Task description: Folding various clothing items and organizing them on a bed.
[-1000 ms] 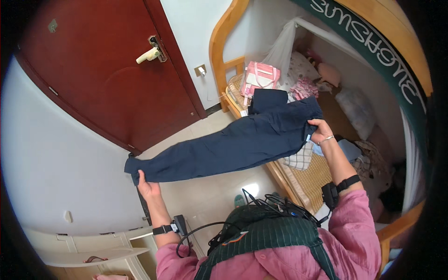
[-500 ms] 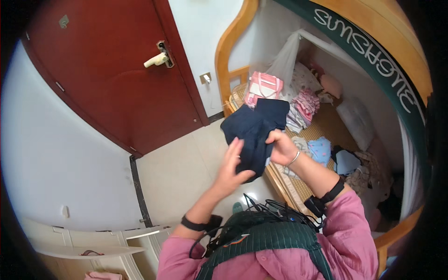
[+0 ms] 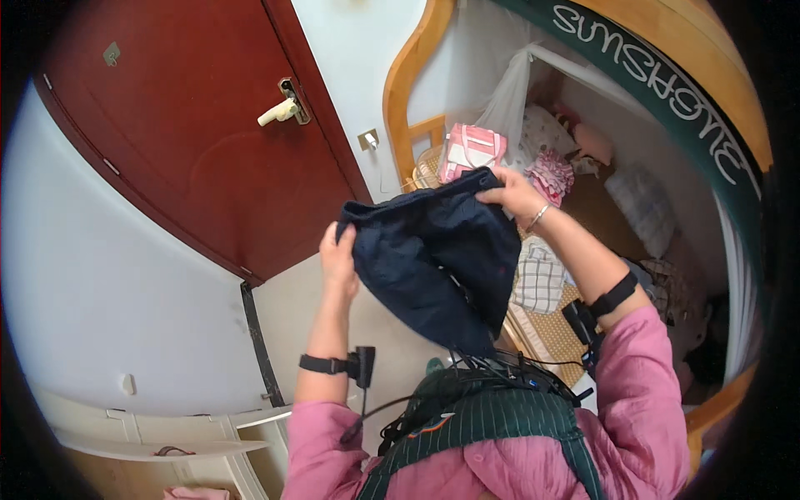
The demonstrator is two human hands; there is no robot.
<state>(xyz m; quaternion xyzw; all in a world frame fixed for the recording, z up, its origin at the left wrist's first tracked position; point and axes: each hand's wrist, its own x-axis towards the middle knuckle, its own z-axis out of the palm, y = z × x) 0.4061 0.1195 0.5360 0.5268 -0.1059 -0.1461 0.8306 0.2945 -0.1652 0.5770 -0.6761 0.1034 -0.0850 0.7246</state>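
A pair of navy blue shorts [image 3: 417,250] hangs spread out in front of me, waistband up and legs hanging toward my body. My left hand [image 3: 337,260] is closed on the left end of the waistband. At the other end, my right hand [image 3: 518,198] pinches the waistband, thumb on the near side. Just right of the shorts, a checked white cloth [image 3: 540,279] lies on the bed, partly covered by them. Behind my right hand sits a ruffled pink garment [image 3: 550,177].
To the right stands a wooden bunk bed [image 3: 412,92] with a woven mat [image 3: 560,329], white netting [image 3: 508,104] and a pink bag [image 3: 472,150]. A red door [image 3: 192,125] is at the upper left. Pale cabinets [image 3: 150,425] stand at the lower left. Black cables [image 3: 508,371] cross my front.
The shorts have gone from a folded bundle to spread open. My left hand moved left and took the waistband; my right hand moved up to its other end.
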